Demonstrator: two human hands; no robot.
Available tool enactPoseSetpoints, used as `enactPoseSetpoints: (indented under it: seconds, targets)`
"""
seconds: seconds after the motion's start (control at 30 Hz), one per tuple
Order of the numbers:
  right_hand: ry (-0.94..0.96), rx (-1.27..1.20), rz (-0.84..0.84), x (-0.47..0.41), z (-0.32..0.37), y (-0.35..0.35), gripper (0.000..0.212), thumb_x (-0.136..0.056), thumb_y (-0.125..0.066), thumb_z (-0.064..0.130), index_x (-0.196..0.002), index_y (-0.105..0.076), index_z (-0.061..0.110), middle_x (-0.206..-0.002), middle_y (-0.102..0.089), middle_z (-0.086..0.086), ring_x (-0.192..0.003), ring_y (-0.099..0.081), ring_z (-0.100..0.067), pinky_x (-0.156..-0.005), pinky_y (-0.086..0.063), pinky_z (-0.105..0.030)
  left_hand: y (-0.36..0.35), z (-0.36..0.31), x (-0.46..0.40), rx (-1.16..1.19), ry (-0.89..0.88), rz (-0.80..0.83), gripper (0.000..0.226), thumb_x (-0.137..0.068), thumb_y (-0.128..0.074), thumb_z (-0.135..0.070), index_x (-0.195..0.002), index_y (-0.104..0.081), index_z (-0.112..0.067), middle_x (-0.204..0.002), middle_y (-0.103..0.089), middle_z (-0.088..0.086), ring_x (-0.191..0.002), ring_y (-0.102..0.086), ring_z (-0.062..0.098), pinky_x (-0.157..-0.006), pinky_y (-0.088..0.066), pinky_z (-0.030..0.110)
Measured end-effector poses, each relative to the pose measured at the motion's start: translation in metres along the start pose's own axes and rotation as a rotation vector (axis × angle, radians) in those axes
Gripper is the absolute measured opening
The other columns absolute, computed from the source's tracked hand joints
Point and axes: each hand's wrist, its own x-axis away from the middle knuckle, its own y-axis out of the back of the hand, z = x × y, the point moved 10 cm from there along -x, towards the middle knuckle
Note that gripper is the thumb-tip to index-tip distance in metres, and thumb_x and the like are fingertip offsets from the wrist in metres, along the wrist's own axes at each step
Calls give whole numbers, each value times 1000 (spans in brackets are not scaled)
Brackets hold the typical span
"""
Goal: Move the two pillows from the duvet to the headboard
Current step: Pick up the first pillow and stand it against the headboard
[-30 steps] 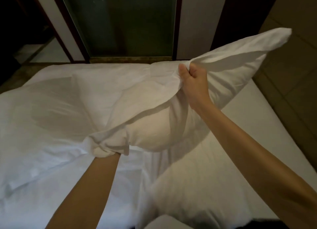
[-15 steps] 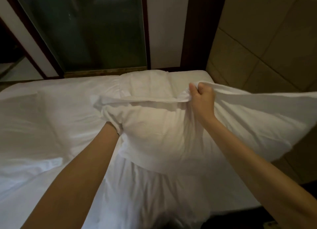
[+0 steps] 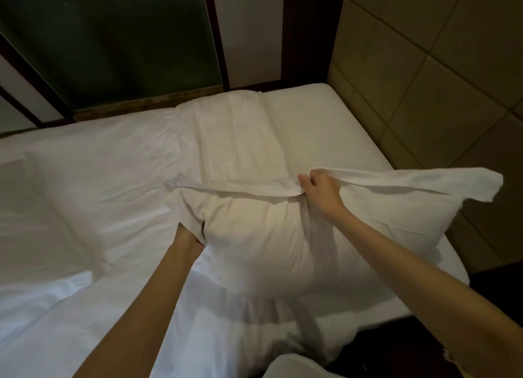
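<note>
A pillow (image 3: 283,244) is held above the bed's (image 3: 334,122) right side, the left hand (image 3: 188,236) at its left end, the right hand (image 3: 319,190) on its top edge. Another pillow (image 3: 240,139) lies behind it, the duvet (image 3: 85,207) to the left, the headboard (image 3: 424,108) to the right.

Beyond the far edge of the bed you have a dark glass panel (image 3: 113,37) set in a dark wooden frame (image 3: 218,35), with a worn brown sill (image 3: 147,104) running along its foot. To the right of the glass you see a pale strip of wall (image 3: 246,29), then a broad dark wooden post (image 3: 308,32). On your right stands a wall of large beige tiles (image 3: 441,74) with darker grout lines. The bare white mattress sheet (image 3: 319,120) fills the bed's far right corner, touching the tiled wall
</note>
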Motion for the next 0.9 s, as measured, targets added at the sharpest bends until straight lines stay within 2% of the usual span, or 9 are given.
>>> enactPoseSetpoints:
  seconds: [0.1,0.17,0.23,0.3,0.37,0.43,0.57,0.73,0.9]
  targets:
    - [143,129,-23,-14,0,4,36,-89,-56,45,-79,-51,11,-83,-52,-4,-83,-51,-23,-80,-44,-42,3,3,-6,-159,-105,87,23,-102,-38,-26,-114,-55,-19,-97,-58,-3,-86,-55,14,-82,-45,31]
    - [247,363,-53,-27,-1,10,59,-76,-62,62,-108,-51,13,-111,-47,-5,-103,-42,-24,-89,-37,-40,8,6,-12,-209,-128,10,22,-102,-37,-28,-88,-54,-24,-81,-49,-4,-70,-46,11,-68,-41,29]
    - [287,541,35,-46,-12,9,95,-63,-61,76,-135,-33,21,-140,-33,-7,-129,-28,-28,-103,-26,-49,3,8,-14,-229,-143,-2,22,-102,-35,-28,-98,-56,-22,-86,-51,-1,-74,-45,14,-71,-42,31]
    - [195,641,248,-65,-37,3,110,-58,-59,81,-145,-15,32,-153,-25,-3,-142,-18,-29,-109,-15,-57,0,16,-19,-181,-119,-12,37,-104,-29,-29,-134,-45,-15,-119,-53,7,-103,-49,23,-96,-41,39]
    - [34,697,529,-70,-72,-7,104,-59,-55,83,-143,-24,31,-144,-44,-3,-134,-37,-30,-106,-21,-53,-1,20,-19,-139,-101,-37,47,-105,-24,-29,-147,-29,-10,-146,-40,9,-128,-42,26,-112,-31,41]
    - [-89,628,689,-62,-94,-14,96,-64,-58,79,-138,-37,22,-138,-52,-4,-120,-50,-28,-101,-34,-46,0,26,-20,-151,-91,-87,47,-105,-25,-26,-148,-29,-9,-152,-36,12,-137,-37,30,-111,-33,41]
    - [-41,617,568,-44,-105,-28,71,-77,-52,73,-115,-49,13,-116,-64,-14,-99,-59,-32,-81,-41,-38,-6,40,-16,11,-69,-160,49,-100,-28,-41,-140,-41,-15,-143,-47,9,-130,-44,29,-100,-41,35]
    - [75,731,329,-18,-114,-43,63,-93,-29,64,-111,-61,13,-106,-68,-19,-95,-65,-35,-80,-45,-38,-15,60,-16,106,-81,-225,54,-99,-23,-45,-138,-43,-14,-141,-49,12,-130,-45,31,-98,-40,33]
    - [63,588,304,-53,-112,-19,64,-91,-36,63,-103,-68,9,-103,-69,-23,-94,-65,-38,-72,-44,-35,-36,46,-26,163,-153,-235,55,-102,-19,-41,-147,-32,-13,-150,-39,11,-138,-36,31,-114,-31,35]
